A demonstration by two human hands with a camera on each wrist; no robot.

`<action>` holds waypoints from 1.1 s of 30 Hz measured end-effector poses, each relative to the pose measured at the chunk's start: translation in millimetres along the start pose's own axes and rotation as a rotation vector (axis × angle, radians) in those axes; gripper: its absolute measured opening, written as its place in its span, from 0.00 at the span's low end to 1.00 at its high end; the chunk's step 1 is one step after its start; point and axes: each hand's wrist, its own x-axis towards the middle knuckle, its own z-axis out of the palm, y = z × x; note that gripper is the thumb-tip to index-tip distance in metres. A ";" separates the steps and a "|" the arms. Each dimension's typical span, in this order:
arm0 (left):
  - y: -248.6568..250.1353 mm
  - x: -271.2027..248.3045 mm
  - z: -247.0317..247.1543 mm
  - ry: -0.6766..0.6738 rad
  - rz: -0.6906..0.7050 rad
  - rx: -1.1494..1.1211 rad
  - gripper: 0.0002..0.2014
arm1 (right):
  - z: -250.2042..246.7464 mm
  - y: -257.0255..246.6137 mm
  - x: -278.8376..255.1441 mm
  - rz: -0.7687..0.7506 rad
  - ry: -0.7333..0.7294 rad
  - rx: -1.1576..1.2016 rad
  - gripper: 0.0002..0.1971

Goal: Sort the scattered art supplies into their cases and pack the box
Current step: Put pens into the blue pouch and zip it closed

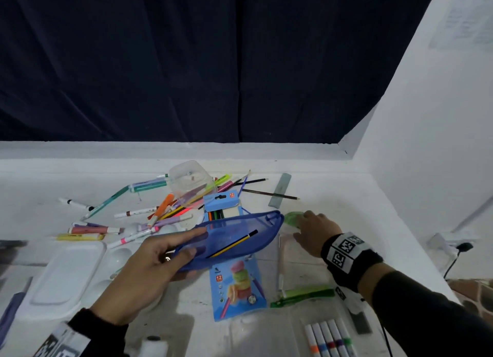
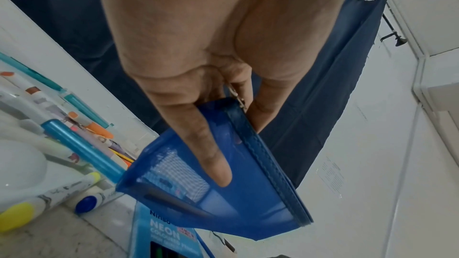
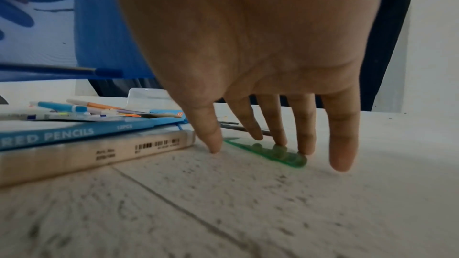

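My left hand (image 1: 193, 243) holds a blue mesh pouch (image 1: 240, 231) above the table, thumb on its near face and fingers behind. A yellow-and-black pencil (image 1: 234, 243) lies inside it. In the left wrist view the left hand (image 2: 236, 144) pinches the blue pouch (image 2: 248, 203) near its zip end. My right hand (image 1: 300, 224) reaches down to the right of the pouch, fingers straight. In the right wrist view the right hand (image 3: 261, 144) has its fingertips (image 3: 304, 150) pressing on a flat green translucent plastic piece (image 3: 273, 156) on the table. The green piece (image 1: 290, 217) peeks out beyond the knuckles.
A heap of markers (image 1: 149, 215) and a clear tub (image 1: 189, 180) lie at the back. A blue coloured-pencil box (image 1: 234, 284) lies under the pouch. A white tray (image 1: 66, 274) is on the left, a green ruler (image 1: 304, 296) and a marker set (image 1: 330, 338) in front, a wall (image 1: 426, 169) on the right.
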 end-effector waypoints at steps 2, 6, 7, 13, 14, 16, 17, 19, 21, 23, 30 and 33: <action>-1.6 3.6 -2.2 0.006 -0.011 0.004 0.16 | 2.2 -1.0 2.4 -0.020 0.055 -0.025 0.20; -2.7 8.9 -4.4 0.015 -0.032 -0.001 0.17 | 1.8 -6.7 0.1 -0.050 0.115 -0.099 0.18; -2.4 9.5 -4.8 0.008 -0.033 0.004 0.17 | 1.0 -9.2 -1.1 -0.054 0.118 -0.136 0.18; -0.9 14.9 -4.8 0.013 -0.048 -0.002 0.17 | -3.9 -27.1 -1.6 -0.099 0.103 -0.299 0.15; -0.5 15.2 -4.2 0.014 -0.049 -0.008 0.17 | -6.4 -27.0 -0.1 -0.116 0.103 -0.311 0.15; 0.5 15.5 -2.3 0.010 -0.049 -0.011 0.17 | -10.3 -23.8 2.6 -0.125 0.100 -0.309 0.14; 0.5 15.5 -1.7 0.005 -0.051 -0.013 0.17 | -10.8 -21.9 3.6 -0.119 0.099 -0.303 0.14; 0.4 15.7 -1.1 0.001 -0.057 -0.020 0.17 | -8.8 -19.3 2.3 -0.093 0.109 -0.258 0.16; -0.5 16.3 -2.0 0.001 -0.061 -0.026 0.17 | -3.3 -18.0 0.5 -0.070 0.131 -0.178 0.20; -1.3 17.2 -3.3 -0.006 -0.059 -0.022 0.17 | 1.9 -18.1 -0.3 -0.071 0.152 -0.136 0.21; 0.3 22.1 -5.9 0.000 -0.044 -0.019 0.17 | -6.0 -24.2 6.2 -0.111 0.090 -0.250 0.17; 1.4 24.0 -5.9 -0.006 -0.031 -0.018 0.17 | -12.1 -32.2 9.3 -0.128 0.063 -0.299 0.16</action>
